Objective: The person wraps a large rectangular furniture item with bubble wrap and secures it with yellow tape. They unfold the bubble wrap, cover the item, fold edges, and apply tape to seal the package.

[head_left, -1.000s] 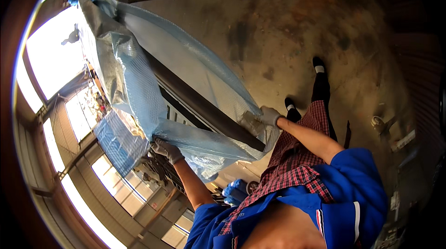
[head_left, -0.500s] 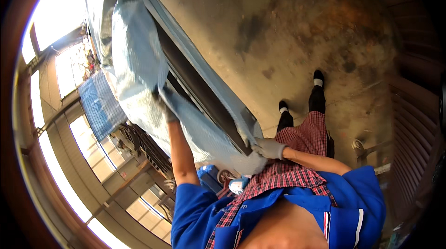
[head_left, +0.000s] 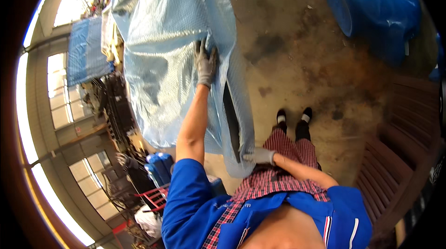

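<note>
A large sheet of translucent pale-blue bubble wrap point(head_left: 162, 58) drapes over a long piece in front of me. A narrow dark strip of that piece point(head_left: 230, 114) shows through a gap along the right side of the wrap; the rest is covered. My left hand point(head_left: 205, 66), in a grey glove, lies on top of the wrap beside a fold, fingers stretched out and apart. Also gloved, my right hand point(head_left: 260, 157) is at the near right corner of the wrap, its fingers closed on the edge.
On the floor at the far right stands a big roll of blue wrap point(head_left: 371, 7). Brown slatted furniture point(head_left: 385, 170) is close on my right. Dark metal frames point(head_left: 123, 114), blue containers point(head_left: 159, 167) and a red rack point(head_left: 155, 198) stand to the left.
My left hand has brought the wrap rightward over the dark piece, narrowing the gap, and its fingers have spread. My right hand stays at the near corner. The view has turned.
</note>
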The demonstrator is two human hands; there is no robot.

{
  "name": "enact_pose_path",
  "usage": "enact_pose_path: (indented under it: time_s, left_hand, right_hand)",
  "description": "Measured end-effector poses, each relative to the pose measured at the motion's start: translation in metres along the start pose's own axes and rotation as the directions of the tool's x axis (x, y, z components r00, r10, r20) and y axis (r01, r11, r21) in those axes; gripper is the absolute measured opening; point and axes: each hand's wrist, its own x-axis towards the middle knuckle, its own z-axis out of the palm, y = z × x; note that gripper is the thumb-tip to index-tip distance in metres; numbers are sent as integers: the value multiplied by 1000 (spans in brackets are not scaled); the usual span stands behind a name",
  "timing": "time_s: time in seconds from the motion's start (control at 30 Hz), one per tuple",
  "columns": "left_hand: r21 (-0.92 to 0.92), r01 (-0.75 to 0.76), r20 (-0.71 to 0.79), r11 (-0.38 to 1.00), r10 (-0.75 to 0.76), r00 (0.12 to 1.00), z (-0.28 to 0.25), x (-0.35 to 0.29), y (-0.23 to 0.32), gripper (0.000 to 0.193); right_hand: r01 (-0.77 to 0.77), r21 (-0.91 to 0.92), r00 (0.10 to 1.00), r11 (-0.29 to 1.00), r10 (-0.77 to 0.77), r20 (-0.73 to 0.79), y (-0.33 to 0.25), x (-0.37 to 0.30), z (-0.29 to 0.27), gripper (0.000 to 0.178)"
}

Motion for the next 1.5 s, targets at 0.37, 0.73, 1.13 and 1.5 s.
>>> enact_pose_path:
  time_s: [0.37,0.73,1.13,1.5]
  left_hand:
    - [173,-19,68,985,7,998,8,28,-8,63]
    - [173,156,-23,973,-154,988,29,141,-26,59]
    - [41,421,17,906,-422,906,52,296,-62,75]
    - [16,450,-55,893,-448,892,65,421,-60,82]
  right_hand:
    - [-462,350,804,815,551,-222,-86,27,-177,76]
    - [-245,384,824,890,400,-402,-163,181,-338,64]
    - [-171,848,931,501,364,-27,-278,398,-554,62]
    - [-183,157,675,971,240,-698,-393,659,-815,68]
